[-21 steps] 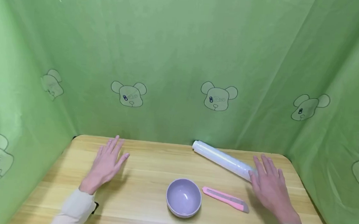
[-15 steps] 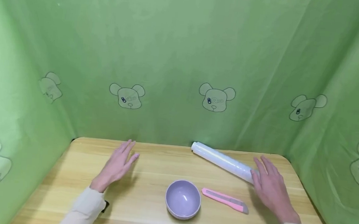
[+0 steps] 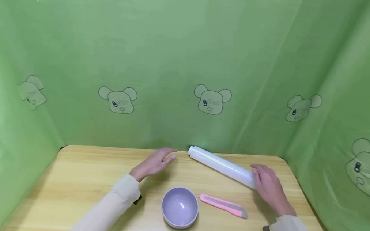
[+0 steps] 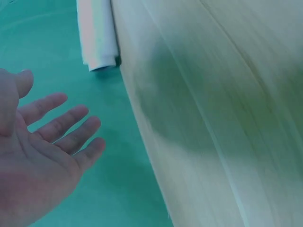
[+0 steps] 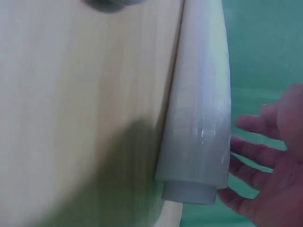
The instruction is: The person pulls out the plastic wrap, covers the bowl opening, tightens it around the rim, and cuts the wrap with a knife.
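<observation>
A roll of cling film [image 3: 221, 166] lies slantwise at the back right of the wooden table. My right hand [image 3: 269, 187] is at its near right end; in the right wrist view the loosely bent fingers [image 5: 253, 153] are right beside the roll's end, not wrapped round it. My left hand [image 3: 154, 163] hovers near the back edge, left of the roll's far end. Its fingers are spread and hold nothing, as the left wrist view shows, with the roll [image 4: 98, 35] beyond them. In front are a purple bowl [image 3: 180, 207] and a pink utility knife [image 3: 223, 205].
The wooden table [image 3: 83, 183] has its back edge against a green curtain [image 3: 164, 55] printed with bear heads. The curtain also closes off the left and right sides.
My left hand has moved right across the table's back toward the roll. My right hand's fingers have bent more at the roll's end. The head view has turned slightly right.
</observation>
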`<state>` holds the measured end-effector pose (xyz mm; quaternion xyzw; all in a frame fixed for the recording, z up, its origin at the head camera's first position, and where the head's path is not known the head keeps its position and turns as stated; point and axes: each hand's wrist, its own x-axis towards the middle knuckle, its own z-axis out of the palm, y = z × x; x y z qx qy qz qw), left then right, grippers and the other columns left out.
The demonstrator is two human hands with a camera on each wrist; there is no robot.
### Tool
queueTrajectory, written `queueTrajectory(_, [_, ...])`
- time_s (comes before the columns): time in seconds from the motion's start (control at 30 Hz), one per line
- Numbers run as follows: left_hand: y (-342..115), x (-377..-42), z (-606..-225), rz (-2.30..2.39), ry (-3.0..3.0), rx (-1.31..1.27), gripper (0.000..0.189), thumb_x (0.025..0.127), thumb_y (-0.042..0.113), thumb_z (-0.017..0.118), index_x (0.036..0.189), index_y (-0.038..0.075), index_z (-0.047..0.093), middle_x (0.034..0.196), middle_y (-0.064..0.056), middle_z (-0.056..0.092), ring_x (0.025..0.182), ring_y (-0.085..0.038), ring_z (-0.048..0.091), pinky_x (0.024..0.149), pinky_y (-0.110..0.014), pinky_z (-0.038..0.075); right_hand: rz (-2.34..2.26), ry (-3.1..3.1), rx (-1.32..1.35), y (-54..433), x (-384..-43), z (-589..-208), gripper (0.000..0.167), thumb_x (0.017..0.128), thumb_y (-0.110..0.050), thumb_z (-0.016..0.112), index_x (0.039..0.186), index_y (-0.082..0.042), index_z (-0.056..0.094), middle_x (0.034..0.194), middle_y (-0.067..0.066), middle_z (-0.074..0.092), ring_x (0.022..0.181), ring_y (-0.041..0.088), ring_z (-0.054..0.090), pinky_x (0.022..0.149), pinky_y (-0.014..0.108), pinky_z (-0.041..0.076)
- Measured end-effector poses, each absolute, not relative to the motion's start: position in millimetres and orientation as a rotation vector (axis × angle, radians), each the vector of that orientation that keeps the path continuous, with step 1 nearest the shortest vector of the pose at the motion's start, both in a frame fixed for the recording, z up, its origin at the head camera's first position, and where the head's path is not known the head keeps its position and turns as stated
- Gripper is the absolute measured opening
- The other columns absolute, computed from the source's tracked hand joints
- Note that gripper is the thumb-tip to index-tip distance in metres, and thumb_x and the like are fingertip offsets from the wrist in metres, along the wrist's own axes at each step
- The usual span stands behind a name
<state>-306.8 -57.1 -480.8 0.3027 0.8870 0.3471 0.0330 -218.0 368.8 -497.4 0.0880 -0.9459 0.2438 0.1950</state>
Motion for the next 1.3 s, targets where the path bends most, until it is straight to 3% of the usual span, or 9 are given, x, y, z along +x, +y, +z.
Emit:
queueTrajectory(0.1, [-48,-311,-484,1.092,2.687,0.954,0.045,0.111,0.025,0.044,0.146,-0.002,0.051,0.149,-0.02,0.052,0.141,-0.038,0.044,0.119,-0.054,0.033,0.738,-2.732,0.232,370,-229,-496,0.036,0.11,-0.014,0.043,0.127,0.012,0.062,0.126,0.034,0.062,0.118,0.055,0.055,0.101,0.069,0.042])
queueTrajectory(0.33, [-37,-315,-485,1.091,2.656,1.008,0.041,0.11,0.021,0.047,0.142,-0.004,0.055,0.146,-0.021,0.055,0.138,-0.038,0.048,0.116,-0.052,0.038,0.777,-2.86,0.17,373,-238,-494,0.026,0.106,-0.01,0.053,0.116,0.007,0.07,0.114,0.028,0.069,0.106,0.048,0.065,0.092,0.063,0.052])
queueTrajectory(0.63, [-12,-324,-477,1.179,2.61,1.038,0.039,0.108,0.019,0.053,0.14,-0.002,0.057,0.143,-0.02,0.057,0.133,-0.039,0.052,0.111,-0.053,0.044,0.869,-2.841,0.118,363,-221,-485,0.019,0.096,-0.008,0.069,0.112,0.003,0.071,0.108,0.021,0.069,0.1,0.039,0.065,0.088,0.058,0.055])
queueTrajectory(0.9, [6,-332,-472,1.275,2.526,0.997,0.032,0.099,0.002,0.062,0.131,-0.005,0.064,0.137,-0.022,0.062,0.131,-0.04,0.054,0.109,-0.056,0.046,0.798,-2.79,0.16,352,-203,-488,0.024,0.087,-0.006,0.079,0.109,0.001,0.071,0.109,0.018,0.068,0.102,0.039,0.063,0.09,0.059,0.054])
queueTrajectory(1.13, [20,-335,-465,1.148,2.519,0.985,0.029,0.099,-0.001,0.061,0.127,-0.004,0.067,0.138,-0.021,0.062,0.134,-0.038,0.051,0.115,-0.052,0.04,0.767,-2.766,0.17,345,-189,-489,0.021,0.086,-0.003,0.08,0.105,-0.003,0.073,0.11,0.012,0.068,0.104,0.038,0.063,0.091,0.058,0.054])
queueTrajectory(1.3, [30,-338,-464,0.959,2.594,1.034,0.029,0.1,0.001,0.062,0.128,-0.001,0.068,0.137,-0.019,0.063,0.133,-0.034,0.054,0.114,-0.046,0.043,0.756,-2.715,0.206,343,-178,-487,0.014,0.088,0.001,0.077,0.099,-0.006,0.074,0.105,0.008,0.069,0.102,0.034,0.066,0.088,0.054,0.057])
